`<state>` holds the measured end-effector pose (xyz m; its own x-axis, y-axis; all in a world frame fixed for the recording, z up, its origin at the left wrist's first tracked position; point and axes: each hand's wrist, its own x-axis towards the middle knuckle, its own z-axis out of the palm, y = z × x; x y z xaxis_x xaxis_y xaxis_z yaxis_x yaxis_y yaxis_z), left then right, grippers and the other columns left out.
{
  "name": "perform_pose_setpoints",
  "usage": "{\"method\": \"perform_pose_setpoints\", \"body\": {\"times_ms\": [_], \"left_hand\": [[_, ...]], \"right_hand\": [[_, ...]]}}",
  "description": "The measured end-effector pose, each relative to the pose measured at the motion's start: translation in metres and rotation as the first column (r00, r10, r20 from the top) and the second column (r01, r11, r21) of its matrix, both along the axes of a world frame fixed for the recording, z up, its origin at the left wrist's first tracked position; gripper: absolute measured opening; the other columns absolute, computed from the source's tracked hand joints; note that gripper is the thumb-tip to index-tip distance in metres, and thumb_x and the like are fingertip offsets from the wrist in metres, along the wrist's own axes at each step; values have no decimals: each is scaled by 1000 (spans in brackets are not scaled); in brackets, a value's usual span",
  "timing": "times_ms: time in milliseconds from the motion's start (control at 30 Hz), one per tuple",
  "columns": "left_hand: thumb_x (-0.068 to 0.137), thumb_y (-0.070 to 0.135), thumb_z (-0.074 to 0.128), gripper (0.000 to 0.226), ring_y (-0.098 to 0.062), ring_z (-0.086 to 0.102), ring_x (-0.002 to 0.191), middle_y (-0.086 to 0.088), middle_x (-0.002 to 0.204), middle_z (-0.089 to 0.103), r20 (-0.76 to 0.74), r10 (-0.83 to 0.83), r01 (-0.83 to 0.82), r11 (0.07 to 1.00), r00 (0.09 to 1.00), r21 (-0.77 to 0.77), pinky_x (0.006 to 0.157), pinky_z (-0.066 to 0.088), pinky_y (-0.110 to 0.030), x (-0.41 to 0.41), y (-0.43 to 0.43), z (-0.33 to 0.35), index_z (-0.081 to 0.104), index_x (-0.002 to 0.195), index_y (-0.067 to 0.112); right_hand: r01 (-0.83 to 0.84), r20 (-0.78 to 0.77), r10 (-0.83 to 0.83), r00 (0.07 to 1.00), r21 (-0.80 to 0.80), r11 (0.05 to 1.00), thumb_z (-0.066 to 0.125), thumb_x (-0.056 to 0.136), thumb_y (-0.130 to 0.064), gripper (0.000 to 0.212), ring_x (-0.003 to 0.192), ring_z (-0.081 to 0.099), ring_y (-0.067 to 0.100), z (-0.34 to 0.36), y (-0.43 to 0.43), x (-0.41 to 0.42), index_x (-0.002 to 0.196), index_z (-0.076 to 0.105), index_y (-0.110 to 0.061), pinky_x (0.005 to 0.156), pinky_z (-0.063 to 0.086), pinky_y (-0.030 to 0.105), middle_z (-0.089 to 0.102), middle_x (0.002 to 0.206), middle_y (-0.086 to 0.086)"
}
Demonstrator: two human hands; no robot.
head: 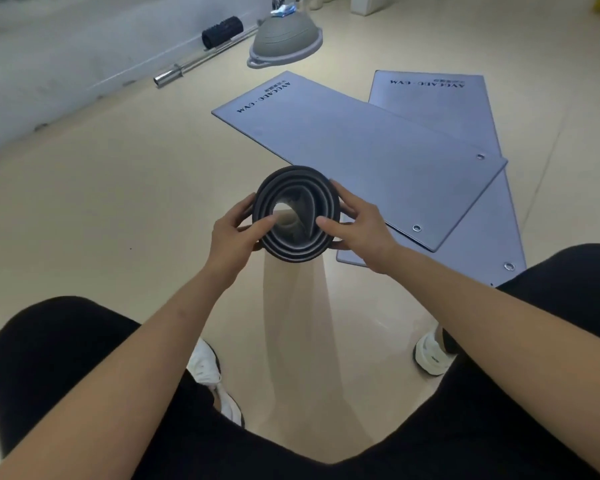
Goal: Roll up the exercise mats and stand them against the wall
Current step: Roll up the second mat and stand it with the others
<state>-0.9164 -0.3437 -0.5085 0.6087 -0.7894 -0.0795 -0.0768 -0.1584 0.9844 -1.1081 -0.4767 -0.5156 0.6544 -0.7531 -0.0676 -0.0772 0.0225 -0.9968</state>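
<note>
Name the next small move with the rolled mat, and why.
Probably carry the rolled mat left to the wall and stand it there: it looks fully wound and upright, the left hand and right hand grip its top end, and two flat mats lie unrolled.

1 rolled mat stands upright near 2 overlapping flat mats.

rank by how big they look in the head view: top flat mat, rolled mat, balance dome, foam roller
1. top flat mat
2. rolled mat and balance dome look alike; the rolled mat is nearer, end-on, so unranked
3. foam roller
</note>
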Motion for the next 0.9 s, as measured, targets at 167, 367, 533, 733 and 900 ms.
{"method": "perform_pose_setpoints", "body": {"times_ms": [167, 367, 533, 733, 900], "left_hand": [[91, 20, 81, 65, -16, 74, 110, 7, 140, 66, -26, 22, -22, 1000, 999, -10, 89, 64, -42, 7, -16, -4, 55, 150, 24], [87, 19, 84, 68, -13, 66, 123, 12, 140, 65, 57, 30, -33, 998, 998, 56, 105, 57, -42, 10, -48, -31, 57, 148, 29], [90, 15, 80, 68, -5, 63, 126, 17, 142, 62, 144, 55, -63, 997, 988, 53, 103, 55, -28, 33, -83, -39, 54, 151, 27], [85, 2, 82, 77, -9, 63, 124, 18, 141, 61, 138, 86, -99, 991, 987, 89, 82, 62, -24, 58, -116, -28, 52, 152, 21], [86, -6, 76, 77, -5, 59, 131, 20, 141, 60, 41, 72, -80, 970, 997, 230, 92, 63, -35, 58, -112, 8, 50, 154, 19]], "right_hand": [[52, -23, -52, 998, -35, 998, 75, 95, -13, 66, 100, 75, 11, 1, -8, 14, 151, 49, -38, 79, 65, 38, 65, 132, -16], [152, -125, -162, 979, -81, 985, 74, 93, -14, 68, 116, 69, 20, -34, -29, 32, 149, 48, -41, 89, 63, 48, 67, 130, -8], [192, -133, -207, 969, -115, 975, 77, 87, -3, 81, 123, 60, 2, -45, -55, 59, 154, 43, -35, 102, 57, 36, 63, 131, -27], [216, -186, -242, 952, -148, 965, 77, 86, 0, 86, 127, 57, -4, -34, -81, 89, 158, 39, -29, 106, 52, 25, 54, 142, -30], [170, -325, -193, 926, -97, 981, 76, 86, 1, 86, 132, 58, 8, -1, -86, 93, 158, 39, -29, 111, 51, 39, 56, 150, -10]]}}
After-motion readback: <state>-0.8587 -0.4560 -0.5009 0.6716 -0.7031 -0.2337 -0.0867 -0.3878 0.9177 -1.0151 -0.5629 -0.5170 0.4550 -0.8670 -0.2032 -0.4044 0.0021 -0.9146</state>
